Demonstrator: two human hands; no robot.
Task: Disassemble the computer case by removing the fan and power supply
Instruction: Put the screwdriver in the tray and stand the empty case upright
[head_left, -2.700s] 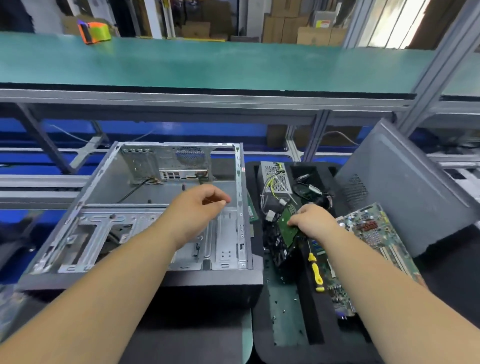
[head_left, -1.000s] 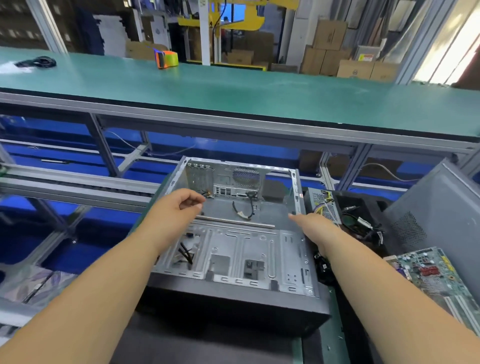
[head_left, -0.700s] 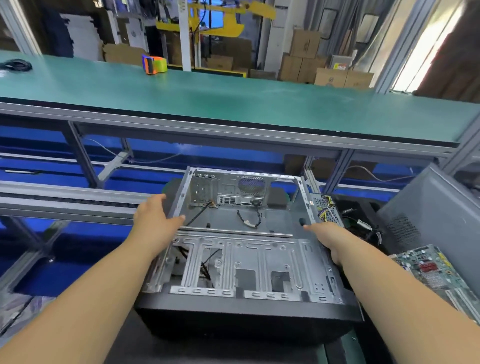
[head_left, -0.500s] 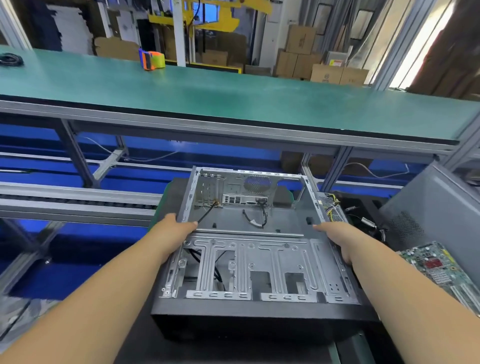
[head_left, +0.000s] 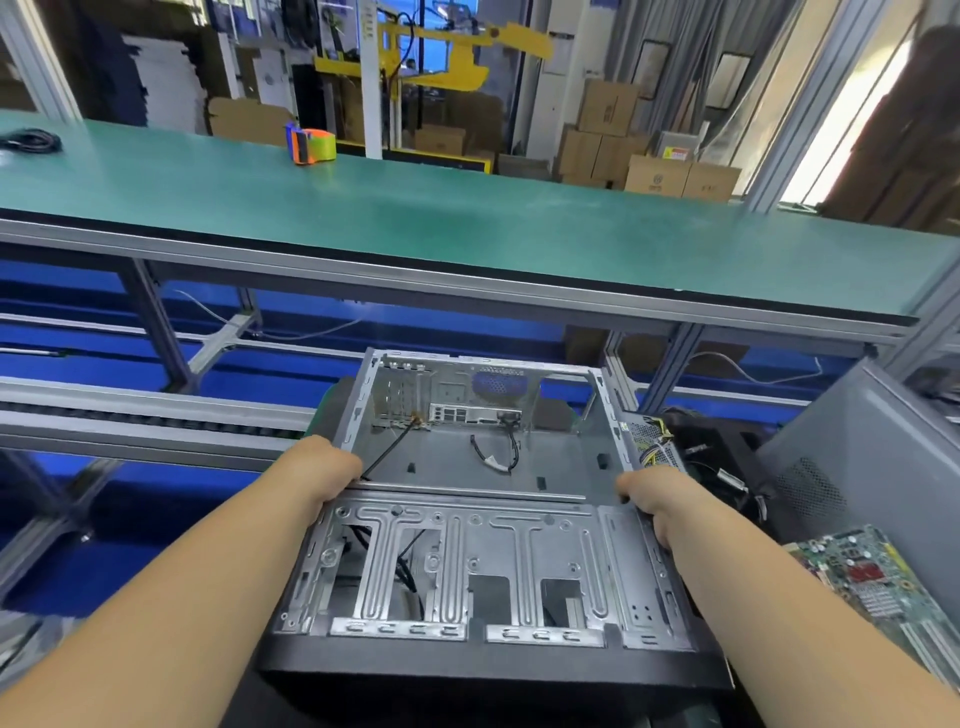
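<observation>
Head view: left hand (head_left: 324, 470), right hand (head_left: 655, 499) grasp computer case (head_left: 467, 561) sides; fingers hidden behind walls.

You won't find any text you can read here. At your one o'clock, a cardboard box (head_left: 674, 154) carries a red-and-yellow label, its print too small and blurred to make out.

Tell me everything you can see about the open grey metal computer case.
The open grey metal computer case lies on its side, open face up, with a black front edge nearest the camera. Its main bay holds only loose black cables; a stamped drive cage spans the near half. The left hand and right hand grip its side rims.
</observation>
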